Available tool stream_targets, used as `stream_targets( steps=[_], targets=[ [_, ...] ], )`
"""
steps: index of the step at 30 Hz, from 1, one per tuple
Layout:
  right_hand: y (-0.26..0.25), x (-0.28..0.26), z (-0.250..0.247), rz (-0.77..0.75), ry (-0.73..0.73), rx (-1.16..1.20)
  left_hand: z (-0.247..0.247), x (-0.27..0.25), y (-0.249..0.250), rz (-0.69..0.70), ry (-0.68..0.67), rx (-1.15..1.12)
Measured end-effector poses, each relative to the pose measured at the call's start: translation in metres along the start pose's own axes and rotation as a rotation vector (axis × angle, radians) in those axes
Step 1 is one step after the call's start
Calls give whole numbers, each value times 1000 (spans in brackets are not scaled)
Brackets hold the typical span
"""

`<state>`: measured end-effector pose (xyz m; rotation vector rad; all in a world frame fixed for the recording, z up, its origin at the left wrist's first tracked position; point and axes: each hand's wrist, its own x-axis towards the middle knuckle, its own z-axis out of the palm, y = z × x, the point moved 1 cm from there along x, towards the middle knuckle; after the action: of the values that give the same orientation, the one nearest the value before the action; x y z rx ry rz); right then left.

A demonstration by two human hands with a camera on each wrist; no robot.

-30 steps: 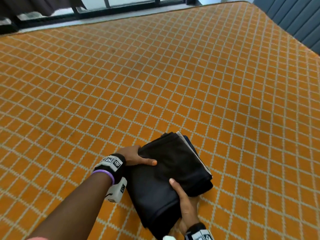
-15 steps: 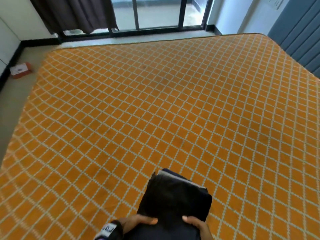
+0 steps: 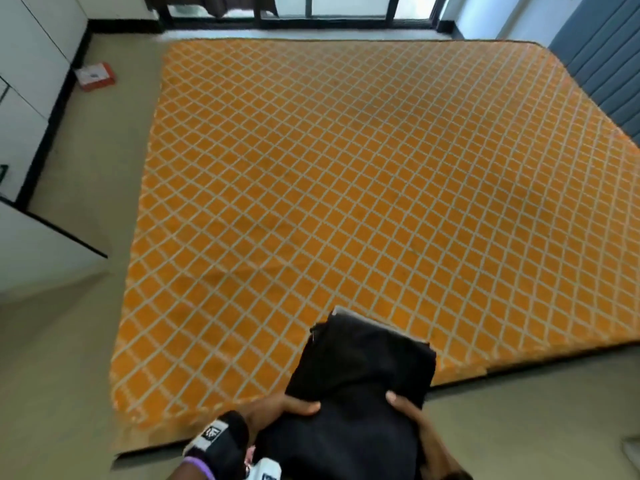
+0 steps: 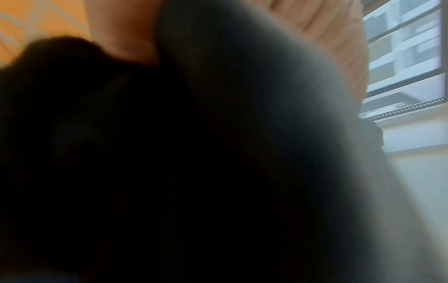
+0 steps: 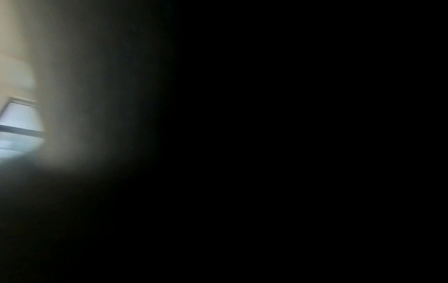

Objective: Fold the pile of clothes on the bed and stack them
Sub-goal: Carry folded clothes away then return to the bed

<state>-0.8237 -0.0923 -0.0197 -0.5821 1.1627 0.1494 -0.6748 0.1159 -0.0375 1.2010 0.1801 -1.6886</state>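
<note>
Head view, left to right. The left hand [image 3: 277, 408] grips the near-left edge of the stack of folded clothes [image 3: 360, 386], thumb curled over the top layer; the right hand [image 3: 412, 414] grips the near-right edge likewise, thumb on top, fingers hidden beneath. Compared with 1 s ago, when the stack lay on the bed [image 3: 346, 185] under both hands, it is now lifted and carried in front of the body, its far end over the near edge of the bed ahead of the hands. No unfolded garment shows there; folding appears complete. Both wrist views are blocked by dark cloth.
</note>
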Motion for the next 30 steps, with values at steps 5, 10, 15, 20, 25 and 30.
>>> stream_targets(
  steps=[5,10,15,20,25,30],
  targets=[
    [68,-91,27,-117,-91,-53,0,-103,-45,161,41,6],
    [147,-180,82,-233,-179,-72,-19,-230,-104,387,57,12],
    [218,-235,148,-248,-320,-181,-47,-342,-167,592,194,-84],
    [267,-261,229,-203,-438,-354,-83,-437,-216,780,358,-152],
    [307,-287,318,-196,-558,-469,-118,-518,-244,895,487,-228],
    [343,-309,404,-151,-689,-558,-158,-583,-262,972,562,-310]
  ],
)
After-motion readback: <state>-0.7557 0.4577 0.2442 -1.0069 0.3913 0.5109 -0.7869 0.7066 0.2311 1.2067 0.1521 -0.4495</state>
